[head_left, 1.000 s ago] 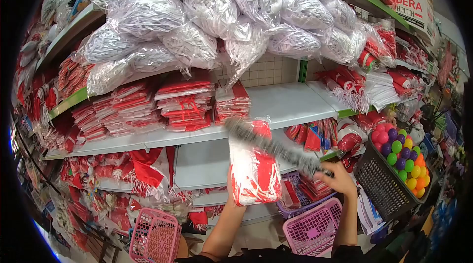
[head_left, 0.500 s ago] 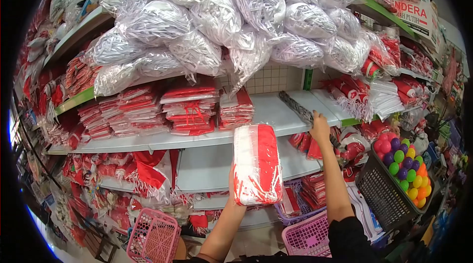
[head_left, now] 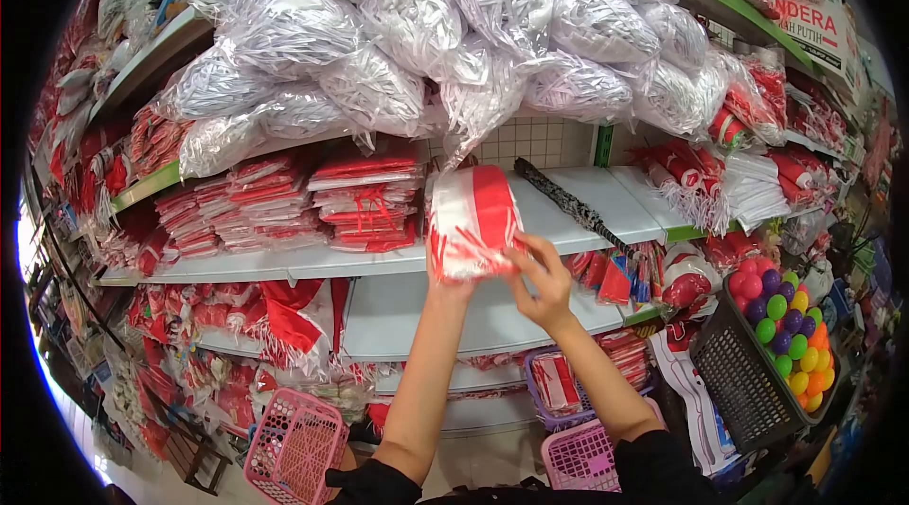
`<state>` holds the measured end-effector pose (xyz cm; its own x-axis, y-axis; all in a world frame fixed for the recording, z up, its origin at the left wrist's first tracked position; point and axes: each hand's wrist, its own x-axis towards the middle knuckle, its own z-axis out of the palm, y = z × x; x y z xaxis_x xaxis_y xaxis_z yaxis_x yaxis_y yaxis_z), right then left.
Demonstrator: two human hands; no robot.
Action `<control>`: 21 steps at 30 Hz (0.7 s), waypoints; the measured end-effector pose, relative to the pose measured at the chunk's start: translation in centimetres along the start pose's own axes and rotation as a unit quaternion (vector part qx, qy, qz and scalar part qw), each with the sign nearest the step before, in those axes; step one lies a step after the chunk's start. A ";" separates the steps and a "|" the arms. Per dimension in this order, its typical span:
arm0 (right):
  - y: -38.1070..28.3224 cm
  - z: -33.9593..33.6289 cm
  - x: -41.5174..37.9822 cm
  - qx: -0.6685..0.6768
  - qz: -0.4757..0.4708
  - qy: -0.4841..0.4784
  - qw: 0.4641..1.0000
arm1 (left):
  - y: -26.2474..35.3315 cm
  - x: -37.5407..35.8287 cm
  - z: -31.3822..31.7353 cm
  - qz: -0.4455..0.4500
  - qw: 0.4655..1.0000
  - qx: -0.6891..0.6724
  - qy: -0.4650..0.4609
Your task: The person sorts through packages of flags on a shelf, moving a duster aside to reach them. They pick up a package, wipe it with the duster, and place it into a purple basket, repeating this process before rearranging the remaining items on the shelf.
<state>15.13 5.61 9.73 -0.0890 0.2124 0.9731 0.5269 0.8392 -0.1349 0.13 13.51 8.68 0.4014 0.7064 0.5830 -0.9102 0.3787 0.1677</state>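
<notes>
A stack of red-and-white flags (head_left: 476, 216) in clear plastic is held up in front of the middle shelf. My left hand (head_left: 452, 291) is closed around it from below and the left, its fingers mostly hidden behind the pack. At the lower right edge, the bent fingers of my right hand (head_left: 542, 283) grip the same stack. A grey-and-black feather duster (head_left: 568, 202) lies slantwise on the shelf, beyond my right hand and apart from it. Left of the held stack, more packed flags (head_left: 367, 207) stand in piles.
Bulging bags of white strips (head_left: 407, 22) overhang the upper shelf (head_left: 175, 46). Pink baskets (head_left: 296, 448) stand low on both sides, with a purple basket (head_left: 542, 391) near the right one. A dark crate (head_left: 743, 382) of coloured balls (head_left: 781, 325) is at right.
My right hand has let go of the duster, which now lies on the shelf, and has come left onto the flag stack. My left hand has raised the stack toward the shelf.
</notes>
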 end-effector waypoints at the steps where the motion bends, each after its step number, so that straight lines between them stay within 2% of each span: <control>1: 0.6 1.0 0.6 0.025 0.041 0.018 0.999 | 0.2 0.3 0.2 -0.038 0.992 -0.097 -0.065; 2: 1.5 1.9 1.3 0.050 0.082 0.035 0.995 | 0.1 0.4 0.4 -0.017 0.998 -0.066 -0.016; 4: 3.7 3.3 2.6 0.045 0.066 0.021 0.997 | -0.4 0.5 2.4 0.024 0.996 -0.003 0.081; 7: 6.6 5.8 3.7 0.049 0.093 0.016 0.994 | -0.9 -0.9 2.5 0.067 0.962 0.130 0.231; 8: 7.5 6.5 3.9 0.040 0.104 0.007 0.994 | -0.7 -1.5 2.4 0.047 0.955 0.200 0.212; 11: 9.7 8.4 4.6 0.034 0.133 -0.020 0.990 | 0.0 -2.1 2.0 0.030 0.949 0.258 0.180; 15: 10.7 8.6 4.8 0.038 0.170 -0.075 0.982 | 0.5 -2.1 1.4 0.023 0.955 0.256 0.147; 18: 9.9 7.4 3.0 -0.009 0.150 0.018 0.988 | -0.6 -2.8 1.3 0.000 0.955 0.268 0.124; 21: 8.4 4.3 -1.7 0.023 0.231 0.078 0.970 | -2.9 -4.9 -1.5 -0.058 0.954 0.254 0.148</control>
<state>16.07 14.48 6.11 0.2779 0.4948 0.8234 0.4425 0.6948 -0.5669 0.96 9.88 4.11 0.4457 0.8439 0.2985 -0.7593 0.1798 0.6254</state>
